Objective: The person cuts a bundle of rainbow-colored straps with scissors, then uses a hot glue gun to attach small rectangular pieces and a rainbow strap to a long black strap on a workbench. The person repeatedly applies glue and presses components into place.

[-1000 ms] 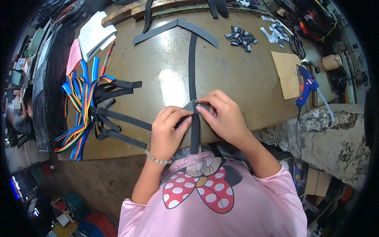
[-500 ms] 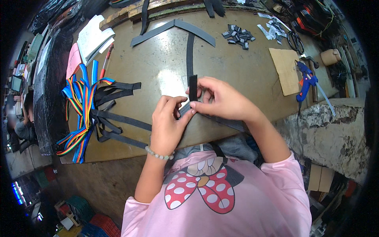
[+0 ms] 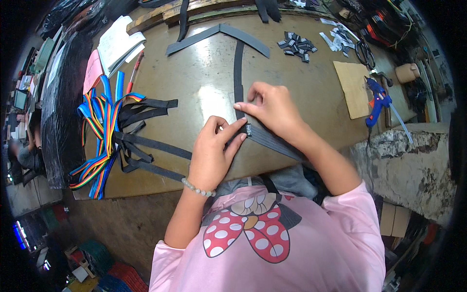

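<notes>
My left hand (image 3: pixel 210 158), with a beaded bracelet at its wrist, pinches the end of a dark grey strap (image 3: pixel 275 142) near the table's front edge. A small black label (image 3: pixel 249 130) with pale print lies on that strap, just beside my left fingertips. From there a black strap (image 3: pixel 238 68) runs away up the table, under a wide grey band (image 3: pixel 243 38) folded into a chevron. My right hand (image 3: pixel 278 111) has its thumb on this black strap, fingers curled beside it. Whether its fingers reach beneath the strap is hidden.
Rainbow-striped straps (image 3: pixel 104 151) with black ends lie bundled at the left. Behind them are papers (image 3: pixel 116 44) and a red pen (image 3: pixel 135 73). Several small black labels (image 3: pixel 297 47) are piled at the far right, with scissors (image 3: pixel 365 52), cardboard (image 3: pixel 351 90) and a blue glue gun (image 3: pixel 375 102) beyond.
The dark upright end held between my hands has come down flat, and the small label now shows. My right hand has shifted its pinch onto the black strap; my left stays close by.
</notes>
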### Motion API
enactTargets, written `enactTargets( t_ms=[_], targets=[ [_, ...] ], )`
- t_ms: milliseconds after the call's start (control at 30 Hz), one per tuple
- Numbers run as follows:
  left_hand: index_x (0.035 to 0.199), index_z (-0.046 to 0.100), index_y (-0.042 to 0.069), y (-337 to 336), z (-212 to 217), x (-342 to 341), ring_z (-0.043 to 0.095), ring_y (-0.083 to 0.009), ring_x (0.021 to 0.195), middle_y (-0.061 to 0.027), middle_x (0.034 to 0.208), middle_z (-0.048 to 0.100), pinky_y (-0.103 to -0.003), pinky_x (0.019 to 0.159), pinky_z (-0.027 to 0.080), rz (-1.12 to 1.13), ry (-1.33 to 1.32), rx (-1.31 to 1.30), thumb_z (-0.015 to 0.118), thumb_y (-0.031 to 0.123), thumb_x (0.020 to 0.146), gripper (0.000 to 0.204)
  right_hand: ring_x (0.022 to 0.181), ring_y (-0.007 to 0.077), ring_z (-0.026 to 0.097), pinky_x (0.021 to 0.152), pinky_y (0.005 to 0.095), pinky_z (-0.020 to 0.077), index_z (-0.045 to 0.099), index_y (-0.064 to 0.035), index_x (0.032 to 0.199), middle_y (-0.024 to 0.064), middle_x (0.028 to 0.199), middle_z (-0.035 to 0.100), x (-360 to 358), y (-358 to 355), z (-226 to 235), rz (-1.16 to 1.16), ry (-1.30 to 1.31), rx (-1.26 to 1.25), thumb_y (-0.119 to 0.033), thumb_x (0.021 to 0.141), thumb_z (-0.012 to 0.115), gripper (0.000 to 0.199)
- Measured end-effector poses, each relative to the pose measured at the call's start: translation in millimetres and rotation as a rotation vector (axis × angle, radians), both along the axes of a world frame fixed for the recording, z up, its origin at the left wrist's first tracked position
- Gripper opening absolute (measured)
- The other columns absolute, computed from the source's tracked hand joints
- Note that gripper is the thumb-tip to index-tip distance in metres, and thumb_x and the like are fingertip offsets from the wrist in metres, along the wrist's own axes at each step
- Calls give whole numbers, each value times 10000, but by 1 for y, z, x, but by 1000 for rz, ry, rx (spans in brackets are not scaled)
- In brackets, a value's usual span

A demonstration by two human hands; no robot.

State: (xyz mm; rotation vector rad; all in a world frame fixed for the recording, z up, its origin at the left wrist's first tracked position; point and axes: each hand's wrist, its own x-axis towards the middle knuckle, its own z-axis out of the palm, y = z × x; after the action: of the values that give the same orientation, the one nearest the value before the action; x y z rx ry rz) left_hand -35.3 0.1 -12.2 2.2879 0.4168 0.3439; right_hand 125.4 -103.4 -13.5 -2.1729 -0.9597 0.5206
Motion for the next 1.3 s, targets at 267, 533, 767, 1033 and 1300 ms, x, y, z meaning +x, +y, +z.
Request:
enactTargets(
  t_ms=[267, 533, 767, 1033, 1300],
  targets=[
    [1181, 716, 122, -1, -6, -2, 548, -223, 727, -95, 889, 536, -344, 678, 477, -1, -65, 127, 713, 134, 858, 323, 1002, 255, 600, 720, 361, 488, 667, -80, 1159, 43, 1179, 646, -14, -56, -1, 552, -636, 223, -126, 797, 645, 365],
    [1185, 711, 102, -2, -5, -1, 545, -222, 732, -88, 898, 539, -337, 675, 478, -1, -47, 122, 718, 125, 854, 332, 1039, 212, 582, 752, 311, 453, 665, -95, 1216, -5, 1263, 625, -15, -64, -14, 591, -858, 161, -173, 854, 547, 389],
    [1173, 708, 109, -2, -6, -1, 581, -269, 774, -104, 936, 550, -379, 702, 489, 22, 6, 73, 712, 128, 850, 323, 1043, 205, 584, 740, 317, 449, 663, -86, 1215, 0, 1267, 619, -15, -69, -16, 591, -866, 148, -187, 852, 549, 393],
    [1186, 646, 26, -22, -5, 3, 601, -297, 868, -129, 981, 570, -392, 735, 511, -1, 24, 445, 673, 82, 856, 336, 1158, 273, 568, 899, 404, 487, 616, -60, 1247, 96, 1358, 570, -6, -85, 49, 306, -811, 204, -136, 840, 618, 414],
    [1187, 629, 41, -20, -7, 6, 590, -300, 900, -139, 1012, 556, -395, 737, 508, -5, 36, 426, 672, 70, 828, 363, 892, 229, 568, 825, 364, 478, 559, 28, 1220, 131, 1017, 621, 126, -279, 148, -692, -530, 553, -113, 961, 477, 307]
  ],
)
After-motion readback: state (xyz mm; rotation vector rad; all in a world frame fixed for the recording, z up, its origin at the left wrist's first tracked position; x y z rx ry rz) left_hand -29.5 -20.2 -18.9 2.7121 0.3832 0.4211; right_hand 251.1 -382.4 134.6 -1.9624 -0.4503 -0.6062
